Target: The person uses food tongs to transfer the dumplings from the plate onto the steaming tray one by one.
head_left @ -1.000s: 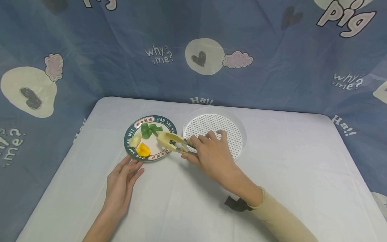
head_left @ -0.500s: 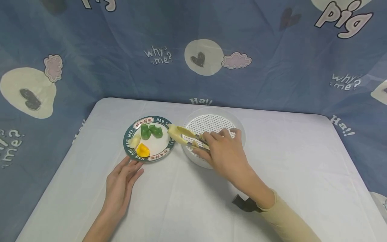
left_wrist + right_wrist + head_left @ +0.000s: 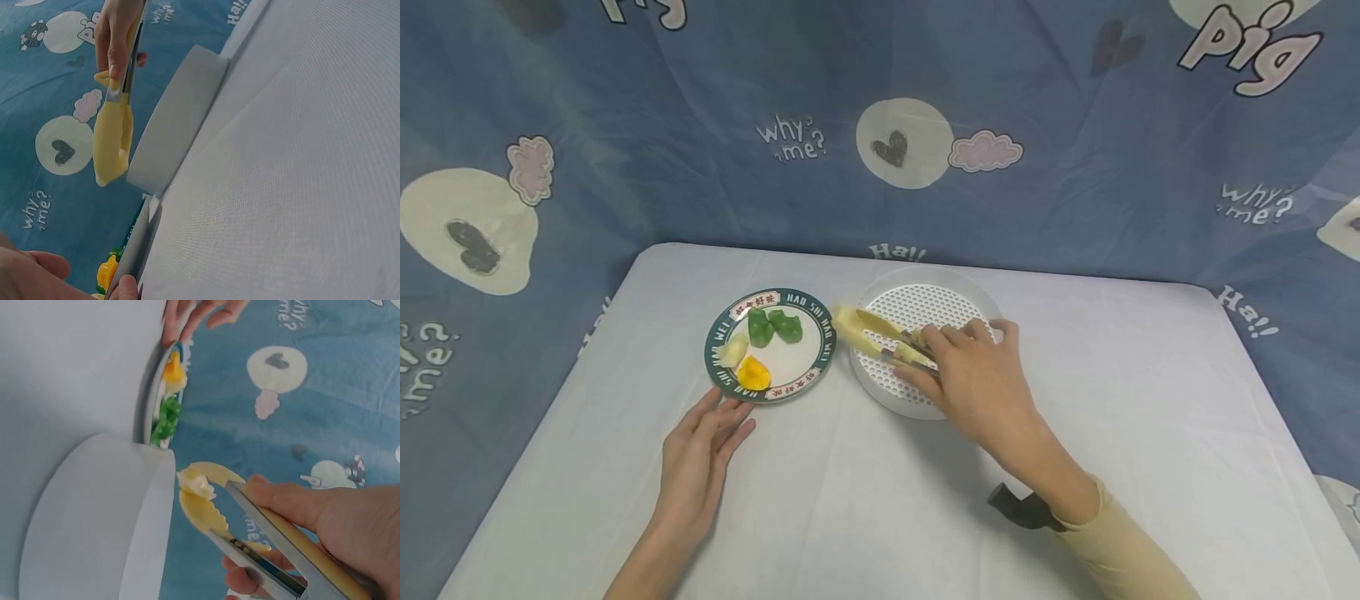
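My right hand (image 3: 977,383) grips yellow-tipped metal tongs (image 3: 112,137) above a round white perforated basket (image 3: 917,302). Between the tong tips is a pale cream, pepper-like piece (image 3: 195,481), held clear of the basket. To the left stands a plate (image 3: 718,329) with a green lettered rim. On it lie two small green peppers (image 3: 760,328), a yellow pepper (image 3: 753,373) and a cream-white piece (image 3: 732,350). My left hand (image 3: 696,458) touches the plate's near edge with extended fingers, its thumb away from the rim.
A white cloth covers the table (image 3: 850,517). Behind it hangs a blue printed curtain (image 3: 715,167). A dark band (image 3: 1022,507) shows beneath the right wrist, beside the beige sleeve (image 3: 1120,550). The basket's tall wall (image 3: 181,119) stands close to the plate.
My right hand has carried the tongs rightward, from over the plate to over the basket's left side. The left hand and the plate have stayed about where they were.
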`<state>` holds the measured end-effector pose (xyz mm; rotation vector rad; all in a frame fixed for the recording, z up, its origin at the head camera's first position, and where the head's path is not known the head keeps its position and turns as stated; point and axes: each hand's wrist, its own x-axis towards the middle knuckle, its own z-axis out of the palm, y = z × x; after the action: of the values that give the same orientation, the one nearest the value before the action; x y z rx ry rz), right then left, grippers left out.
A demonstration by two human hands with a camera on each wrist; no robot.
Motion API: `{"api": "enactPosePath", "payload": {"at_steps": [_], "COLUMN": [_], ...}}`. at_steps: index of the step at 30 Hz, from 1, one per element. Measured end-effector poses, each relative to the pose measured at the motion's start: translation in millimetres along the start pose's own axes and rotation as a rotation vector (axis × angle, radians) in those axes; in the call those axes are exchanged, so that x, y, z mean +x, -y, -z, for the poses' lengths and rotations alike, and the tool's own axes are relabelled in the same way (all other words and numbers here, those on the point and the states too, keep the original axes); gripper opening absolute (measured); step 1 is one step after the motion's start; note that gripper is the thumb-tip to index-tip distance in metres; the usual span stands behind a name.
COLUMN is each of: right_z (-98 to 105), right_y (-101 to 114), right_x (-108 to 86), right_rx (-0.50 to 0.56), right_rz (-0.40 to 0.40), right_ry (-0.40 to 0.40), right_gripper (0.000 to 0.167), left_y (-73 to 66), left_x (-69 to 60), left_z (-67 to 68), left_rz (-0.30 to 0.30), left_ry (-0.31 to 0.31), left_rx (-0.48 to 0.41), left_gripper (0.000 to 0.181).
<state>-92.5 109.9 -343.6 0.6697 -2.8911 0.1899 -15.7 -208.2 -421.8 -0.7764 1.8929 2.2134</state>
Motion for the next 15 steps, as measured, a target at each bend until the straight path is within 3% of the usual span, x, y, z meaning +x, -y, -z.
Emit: {"api": "enactPosePath", "payload": {"at_steps": [15], "right_z": [4], "right_y": [-11], "right_x": [-5.2], "right_rx": [0.000], "right_rz": [-0.009], "right_ry": [-0.032], "right_gripper": [0.049], "left_y": [-0.5], "left_x": [-0.5], "left_z": [0.1], "left_rz": [0.005], "left_ry": [0.000], "left_rx": [-0.016], "left_gripper": [0.070]}}
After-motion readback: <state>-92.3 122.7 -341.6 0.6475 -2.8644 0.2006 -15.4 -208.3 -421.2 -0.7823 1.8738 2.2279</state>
